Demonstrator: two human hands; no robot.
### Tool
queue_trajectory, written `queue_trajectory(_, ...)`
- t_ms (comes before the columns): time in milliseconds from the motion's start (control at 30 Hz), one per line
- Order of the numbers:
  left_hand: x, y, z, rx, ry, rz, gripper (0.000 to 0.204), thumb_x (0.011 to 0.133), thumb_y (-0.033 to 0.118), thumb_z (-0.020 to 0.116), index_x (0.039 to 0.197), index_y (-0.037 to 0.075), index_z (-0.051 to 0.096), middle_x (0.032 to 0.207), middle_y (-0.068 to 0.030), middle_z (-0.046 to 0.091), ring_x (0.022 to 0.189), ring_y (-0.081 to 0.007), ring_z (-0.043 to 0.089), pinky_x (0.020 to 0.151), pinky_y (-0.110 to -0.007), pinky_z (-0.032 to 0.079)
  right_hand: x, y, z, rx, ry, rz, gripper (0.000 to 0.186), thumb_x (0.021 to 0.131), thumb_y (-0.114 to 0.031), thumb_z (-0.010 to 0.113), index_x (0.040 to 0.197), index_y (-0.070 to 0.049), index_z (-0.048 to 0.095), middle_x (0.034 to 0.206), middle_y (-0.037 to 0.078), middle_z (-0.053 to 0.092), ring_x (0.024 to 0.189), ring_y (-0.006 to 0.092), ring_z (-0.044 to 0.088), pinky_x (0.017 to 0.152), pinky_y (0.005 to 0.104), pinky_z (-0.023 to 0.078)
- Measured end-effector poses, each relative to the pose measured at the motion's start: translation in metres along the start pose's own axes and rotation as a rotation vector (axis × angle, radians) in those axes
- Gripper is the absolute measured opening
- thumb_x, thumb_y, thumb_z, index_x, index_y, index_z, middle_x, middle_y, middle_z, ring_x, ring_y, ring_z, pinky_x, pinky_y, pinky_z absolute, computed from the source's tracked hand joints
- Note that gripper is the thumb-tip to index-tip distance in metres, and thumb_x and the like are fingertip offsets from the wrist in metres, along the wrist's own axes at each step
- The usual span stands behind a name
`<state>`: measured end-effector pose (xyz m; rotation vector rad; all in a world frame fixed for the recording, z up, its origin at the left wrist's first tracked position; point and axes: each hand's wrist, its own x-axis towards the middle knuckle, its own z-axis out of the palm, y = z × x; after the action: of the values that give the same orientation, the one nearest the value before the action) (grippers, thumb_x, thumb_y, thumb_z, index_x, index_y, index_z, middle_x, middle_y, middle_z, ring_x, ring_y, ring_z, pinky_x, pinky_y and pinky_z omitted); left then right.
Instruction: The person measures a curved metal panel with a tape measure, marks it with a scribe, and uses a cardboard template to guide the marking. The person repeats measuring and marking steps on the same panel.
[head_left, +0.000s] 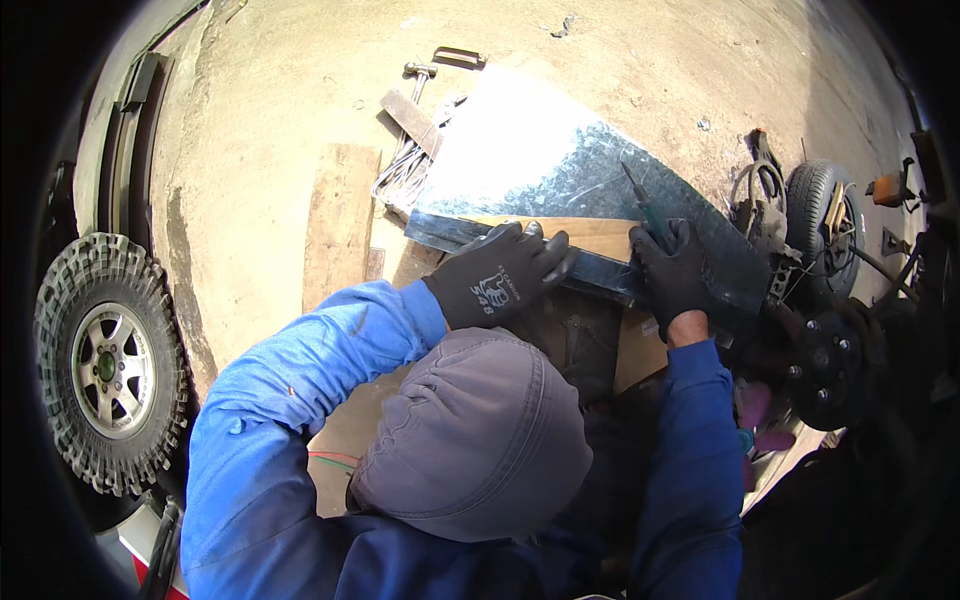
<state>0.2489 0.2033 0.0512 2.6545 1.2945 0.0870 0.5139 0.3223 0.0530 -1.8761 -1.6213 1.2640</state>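
My left hand (495,275), in a black glove, rests with fingers apart on the near edge of a tan curved strip (590,237) and dark metal beneath it. The strip lies on a mottled grey metal sheet (530,150), whose far left part is bright with glare. My right hand (672,265), gloved too, is wrapped round a thin pointed tool (645,205) with a teal handle, its tip angled up and left over the sheet. A head in a grey cap (470,435) fills the lower middle, between the blue sleeves.
A hammer (419,70), a black clamp (458,57), metal tools (400,170) and a wooden plank (340,215) lie left of and behind the sheet. A knobbly tyre (60,350) stands at left; a smaller wheel (810,210), metal parts and a hub (830,370) are at right.
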Motion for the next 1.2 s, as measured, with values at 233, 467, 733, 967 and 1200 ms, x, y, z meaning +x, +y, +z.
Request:
queue_trajectory(233,0.015,-0.012,-0.026,-0.214,0.074,-0.072,0.075,0.094,0.009,0.071,0.165,0.004,0.048,0.132,-0.0146,0.073,0.115,-0.0335,0.071,0.103,-0.046,0.057,0.01,0.01,0.0,-0.12,0.031,-0.087,0.03,0.094,-0.021,0.09,0.101,-0.003,0.067,0.09,0.006,0.072,0.078,0.0126,0.063,0.073,0.0359,0.053)
queue_trajectory(467,0.027,-0.046,-0.038,-0.593,-0.056,-0.161,0.071,0.094,0.003,0.073,0.163,0.013,0.057,0.129,-0.0203,0.075,0.12,-0.0397,0.07,0.109,-0.047,0.055,0.018,0.015,0.001,-0.283,0.008,-0.017,0.052,0.092,-0.038,0.089,0.121,0.0,0.067,0.106,0.014,0.074,0.097,0.0234,0.07,0.089,0.0411,0.056)
queue_trajectory(733,0.053,-0.007,-0.048,-0.21,-0.169,-0.128,0.071,0.097,0.02,0.076,0.165,0.025,0.056,0.137,-0.0182,0.066,0.122,-0.0377,0.068,0.104,-0.05,0.058,0.017,0.005,0.002,-0.327,-0.013,0.068,0.067,0.094,-0.051,0.083,0.142,-0.006,0.067,0.137,0.02,0.076,0.13,0.0369,0.073,0.112,0.0493,0.055)
queue_trajectory(967,0.07,0.017,-0.044,-0.128,-0.238,-0.241,0.07,0.098,0.026,0.075,0.165,0.029,0.055,0.141,-0.0206,0.064,0.124,-0.0389,0.067,0.104,-0.052,0.058,0.014,0.01,0.0,-0.372,0.001,0.015,0.065,0.094,-0.049,0.084,0.138,-0.004,0.068,0.132,0.022,0.077,0.124,0.0405,0.075,0.108,0.0495,0.057)
queue_trajectory(1200,0.069,0.018,-0.04,-0.132,-0.157,-0.201,0.063,0.101,0.014,0.065,0.163,0.02,0.056,0.129,-0.0182,0.068,0.114,-0.036,0.069,0.095,-0.048,0.061,0.013,-0.006,-0.026,-0.431,-0.023,-0.13,0.055,0.1,-0.044,0.078,0.137,-0.005,0.07,0.131,0.025,0.076,0.122,0.0424,0.074,0.104,0.0514,0.058)
